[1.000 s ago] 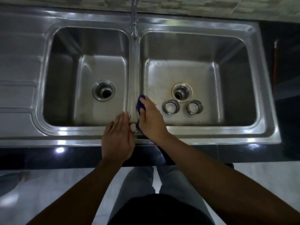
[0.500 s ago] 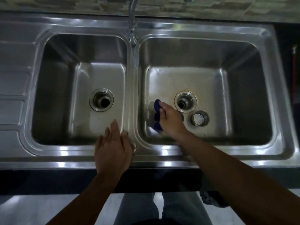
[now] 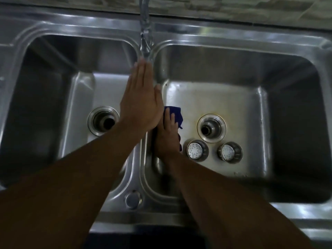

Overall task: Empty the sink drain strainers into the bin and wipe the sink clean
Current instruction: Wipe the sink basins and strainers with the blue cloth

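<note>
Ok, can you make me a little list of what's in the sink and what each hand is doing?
left hand: flat and open, reaching toward the tap
right hand: pressing a blue cloth on the right basin floor
strainers: two, strainer one and strainer two, lying in the right basin, out of their drains
right drain: open
left drain: open
bin: not in view

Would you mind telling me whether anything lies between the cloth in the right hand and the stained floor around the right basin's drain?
Nothing visible does. The right hand presses the blue cloth on the right basin floor, left of the open drain; bare steel lies between. The two strainers sit nearer the front, off that path.
</note>
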Demonstrator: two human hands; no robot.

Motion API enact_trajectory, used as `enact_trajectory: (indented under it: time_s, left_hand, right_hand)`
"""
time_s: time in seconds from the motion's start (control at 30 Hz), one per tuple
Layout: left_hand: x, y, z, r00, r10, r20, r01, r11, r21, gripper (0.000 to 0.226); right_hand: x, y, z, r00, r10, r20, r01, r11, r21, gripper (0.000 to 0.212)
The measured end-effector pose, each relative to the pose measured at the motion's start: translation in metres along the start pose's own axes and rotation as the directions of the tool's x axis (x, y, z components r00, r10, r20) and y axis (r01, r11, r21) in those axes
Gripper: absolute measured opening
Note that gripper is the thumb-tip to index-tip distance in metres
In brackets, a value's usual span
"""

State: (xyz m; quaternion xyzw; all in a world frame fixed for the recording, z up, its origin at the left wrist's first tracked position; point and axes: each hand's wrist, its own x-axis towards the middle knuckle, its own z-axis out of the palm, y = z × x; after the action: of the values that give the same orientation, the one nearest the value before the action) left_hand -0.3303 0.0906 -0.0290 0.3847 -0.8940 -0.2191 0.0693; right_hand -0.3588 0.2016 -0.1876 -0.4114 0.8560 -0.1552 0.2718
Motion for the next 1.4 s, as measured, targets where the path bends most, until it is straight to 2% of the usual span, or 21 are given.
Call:
enact_trajectory:
  time_s: [0.1,0.17,0.27,0.37,0.47,0.53,0.63,0.7,0.73,0.77,0.83,0.9,0.93,1.0,1.03,1.1,1.27,1.33,1.4]
  left_hand:
    - [0.002,0.001,0.011,1.0,0.016,-0.015,-0.014,0.995,0.1,0.065]
    - [0.002,0.0,0.013,0.999,0.013,-0.031,-0.011,0.997,0.08,0.064]
    - [0.006,-0.001,0.013,0.998,0.013,-0.055,-0.011,0.999,0.04,0.06]
    - [0.004,0.002,0.013,0.995,0.038,-0.091,-0.036,0.999,0.026,0.055]
    - [0.004,0.003,0.011,0.994,0.039,-0.098,-0.036,0.999,0.038,0.055]
    - [0.004,0.003,0.01,0.996,0.043,-0.079,-0.036,0.996,0.077,0.057]
    - [0.003,0.004,0.01,0.997,0.049,-0.057,-0.041,0.991,0.13,0.058]
    - [0.004,0.004,0.011,0.997,0.052,-0.052,-0.044,0.987,0.156,0.057]
    - [0.004,0.003,0.011,0.998,0.051,-0.047,-0.043,0.986,0.162,0.058]
    - [0.004,0.003,0.011,0.998,0.052,-0.042,-0.044,0.985,0.164,0.058]
    - [0.004,0.003,0.012,0.997,0.06,-0.044,-0.051,0.983,0.176,0.06]
    - [0.004,0.003,0.013,0.996,0.067,-0.067,-0.054,0.983,0.175,0.06]
    - [0.004,0.003,0.014,0.995,0.069,-0.078,-0.056,0.985,0.164,0.06]
    - [0.004,0.002,0.016,0.993,0.066,-0.1,-0.052,0.989,0.138,0.059]
    - [0.005,0.001,0.016,0.991,0.073,-0.11,-0.059,0.991,0.123,0.058]
    - [0.004,0.001,0.017,0.987,0.086,-0.139,-0.073,0.993,0.095,0.057]
    - [0.005,0.001,0.017,0.985,0.083,-0.148,-0.068,0.993,0.098,0.062]
    - [0.004,0.002,0.016,0.987,0.086,-0.135,-0.07,0.99,0.119,0.063]
    - [0.004,0.003,0.015,0.987,0.087,-0.134,-0.069,0.988,0.138,0.062]
  right_hand:
    - [0.044,0.012,-0.014,0.998,-0.058,0.005,0.058,0.984,-0.166,0.099]
    - [0.076,0.027,-0.034,0.991,-0.136,0.012,0.134,0.954,-0.267,0.096]
    - [0.104,0.054,-0.065,0.964,-0.265,0.028,0.259,0.909,-0.326,0.1]
    - [0.101,0.093,-0.09,0.956,-0.292,0.036,0.284,0.885,-0.369,0.1]
    - [0.079,0.153,-0.124,0.985,-0.16,-0.059,0.128,0.924,-0.36,0.099]
    - [0.063,0.199,-0.149,0.986,0.041,-0.164,-0.096,0.933,-0.346,0.089]
    - [0.053,0.233,-0.172,0.875,0.407,-0.262,-0.47,0.846,-0.253,0.084]
    - [0.064,0.215,-0.17,0.783,0.549,-0.293,-0.605,0.781,-0.153,0.08]
    - [0.071,0.197,-0.163,0.762,0.57,-0.307,-0.63,0.763,-0.147,0.076]
    - [0.078,0.173,-0.153,0.778,0.546,-0.31,-0.612,0.77,-0.181,0.073]
    - [0.087,0.116,-0.12,0.89,0.386,-0.242,-0.449,0.831,-0.328,0.072]
    - [0.088,0.066,-0.081,0.978,0.047,-0.204,-0.141,0.87,-0.473,0.072]
    - [0.087,0.047,-0.067,0.976,-0.141,-0.164,0.037,0.857,-0.515,0.075]
    - [0.089,0.031,-0.066,0.947,-0.307,0.095,0.319,0.866,-0.386,0.087]
    - [0.091,0.038,-0.076,0.911,-0.366,0.187,0.41,0.851,-0.329,0.091]
    - [0.093,0.074,-0.102,0.902,-0.386,0.195,0.428,0.859,-0.281,0.09]
    - [0.058,0.203,-0.171,0.986,-0.159,-0.041,0.137,0.937,-0.32,0.076]
    - [0.04,0.241,-0.193,0.995,0.046,-0.083,-0.072,0.936,-0.345,0.08]
    - [0.036,0.249,-0.199,0.957,0.26,-0.133,-0.291,0.884,-0.366,0.087]
